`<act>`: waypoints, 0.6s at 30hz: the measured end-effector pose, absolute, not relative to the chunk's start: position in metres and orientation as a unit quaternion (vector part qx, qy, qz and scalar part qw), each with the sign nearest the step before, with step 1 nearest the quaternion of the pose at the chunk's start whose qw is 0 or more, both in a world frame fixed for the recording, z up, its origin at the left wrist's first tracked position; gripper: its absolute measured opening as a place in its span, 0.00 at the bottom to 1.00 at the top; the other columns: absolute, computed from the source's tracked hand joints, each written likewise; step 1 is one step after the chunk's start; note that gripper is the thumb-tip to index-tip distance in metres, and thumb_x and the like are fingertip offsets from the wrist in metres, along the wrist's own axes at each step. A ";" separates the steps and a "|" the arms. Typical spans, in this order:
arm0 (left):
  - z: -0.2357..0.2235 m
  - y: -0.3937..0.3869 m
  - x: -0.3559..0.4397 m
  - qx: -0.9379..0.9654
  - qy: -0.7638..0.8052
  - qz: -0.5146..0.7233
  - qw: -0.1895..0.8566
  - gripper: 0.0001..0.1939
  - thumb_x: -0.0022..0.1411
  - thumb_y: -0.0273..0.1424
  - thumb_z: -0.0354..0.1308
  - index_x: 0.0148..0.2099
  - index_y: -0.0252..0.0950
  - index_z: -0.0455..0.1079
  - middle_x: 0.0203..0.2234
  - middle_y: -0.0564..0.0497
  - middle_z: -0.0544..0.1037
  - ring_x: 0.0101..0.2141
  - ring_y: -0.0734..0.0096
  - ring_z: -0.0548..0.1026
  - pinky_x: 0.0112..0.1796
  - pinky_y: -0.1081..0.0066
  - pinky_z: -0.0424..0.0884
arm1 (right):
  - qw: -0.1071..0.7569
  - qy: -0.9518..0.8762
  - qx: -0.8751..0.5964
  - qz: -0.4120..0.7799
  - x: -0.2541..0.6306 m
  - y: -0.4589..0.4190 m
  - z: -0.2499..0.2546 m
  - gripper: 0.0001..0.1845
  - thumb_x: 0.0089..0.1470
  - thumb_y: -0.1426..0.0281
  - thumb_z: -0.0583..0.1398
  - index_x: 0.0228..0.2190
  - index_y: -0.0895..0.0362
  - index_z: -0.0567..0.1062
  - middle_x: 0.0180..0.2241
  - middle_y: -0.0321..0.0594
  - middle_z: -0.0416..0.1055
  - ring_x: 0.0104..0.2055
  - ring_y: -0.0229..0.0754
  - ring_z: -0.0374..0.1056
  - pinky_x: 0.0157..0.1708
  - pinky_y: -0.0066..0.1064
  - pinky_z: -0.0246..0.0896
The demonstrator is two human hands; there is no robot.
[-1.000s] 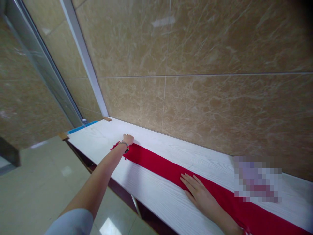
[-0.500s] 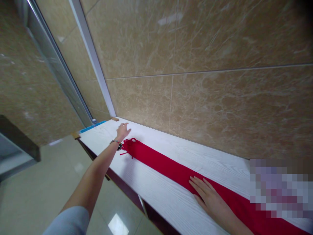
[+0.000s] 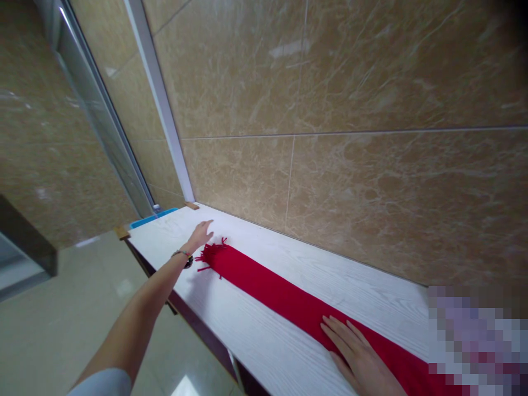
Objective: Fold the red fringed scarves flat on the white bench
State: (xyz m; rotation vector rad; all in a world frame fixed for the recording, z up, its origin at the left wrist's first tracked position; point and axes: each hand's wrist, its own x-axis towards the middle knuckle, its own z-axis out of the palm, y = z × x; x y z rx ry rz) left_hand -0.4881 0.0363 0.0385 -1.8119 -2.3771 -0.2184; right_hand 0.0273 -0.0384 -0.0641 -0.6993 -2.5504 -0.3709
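A long red scarf lies stretched along the white tabletop, its fringed end toward the far left. My right hand rests flat on the scarf, fingers extended and holding nothing. Just beyond the fringe, my left hand hovers near the table with its fingers apart and nothing in them. A beaded bracelet and a dark band circle the left wrist. The scarf's near end runs out of view at the lower right.
Brown marble-patterned wall tiles rise along the table's far side. A blue tray stands at the far left end, with small wooden blocks at the table corners. A pixelated patch covers the lower right.
My left hand has drawn slightly left, off the fringe, whose strands now fan out more visibly. My right hand stays flat on the scarf. The view has tilted slightly.
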 end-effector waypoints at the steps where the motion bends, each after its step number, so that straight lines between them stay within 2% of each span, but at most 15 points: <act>1: 0.037 0.032 -0.480 -0.654 -0.753 -0.057 0.049 0.28 0.53 0.32 0.55 0.57 0.37 0.58 0.51 0.41 0.65 0.51 0.56 0.62 0.51 0.58 0.58 | 0.237 -0.928 -0.254 -0.131 0.027 -0.038 -0.065 0.24 0.55 0.63 0.53 0.53 0.55 0.64 0.52 0.40 0.65 0.51 0.42 0.63 0.47 0.33 0.62; 3: 0.028 0.021 -0.459 -0.780 -0.626 -0.007 -0.008 0.30 0.49 0.34 0.60 0.56 0.41 0.60 0.51 0.48 0.66 0.51 0.62 0.63 0.52 0.67 0.58 | 0.243 -0.928 -0.252 -0.126 0.028 -0.038 -0.066 0.24 0.56 0.63 0.52 0.53 0.55 0.64 0.52 0.40 0.65 0.51 0.42 0.63 0.48 0.33 0.61; 6: 0.015 0.005 -0.434 -0.883 -0.467 0.039 -0.022 0.32 0.49 0.28 0.58 0.57 0.41 0.59 0.54 0.48 0.64 0.53 0.61 0.61 0.53 0.66 0.55 | 0.237 -0.928 -0.260 -0.122 0.029 -0.039 -0.070 0.23 0.56 0.63 0.52 0.53 0.55 0.64 0.52 0.41 0.65 0.51 0.42 0.63 0.49 0.35 0.61; 10: 0.012 -0.001 -0.427 -0.877 -0.480 0.024 0.031 0.29 0.50 0.17 0.50 0.54 0.39 0.63 0.51 0.48 0.67 0.51 0.65 0.64 0.52 0.67 0.56 | 0.222 -0.930 -0.277 -0.096 0.029 -0.039 -0.074 0.23 0.57 0.63 0.50 0.54 0.53 0.63 0.53 0.40 0.63 0.53 0.42 0.60 0.52 0.37 0.58; 14: 0.031 0.013 -0.437 -0.859 -0.508 0.000 0.063 0.21 0.52 0.19 0.49 0.47 0.38 0.69 0.43 0.51 0.74 0.44 0.69 0.68 0.50 0.68 0.59 | 0.213 -0.931 -0.283 -0.083 0.030 -0.039 -0.075 0.23 0.57 0.63 0.50 0.54 0.53 0.61 0.54 0.40 0.62 0.55 0.42 0.59 0.53 0.38 0.57; 18: 0.054 0.030 -0.449 -0.803 -0.579 -0.050 0.131 0.16 0.58 0.21 0.46 0.46 0.35 0.69 0.44 0.47 0.72 0.47 0.63 0.64 0.54 0.58 0.50 | 0.213 -0.931 -0.287 -0.077 0.030 -0.040 -0.075 0.23 0.58 0.63 0.49 0.54 0.54 0.62 0.54 0.41 0.62 0.55 0.42 0.59 0.53 0.39 0.56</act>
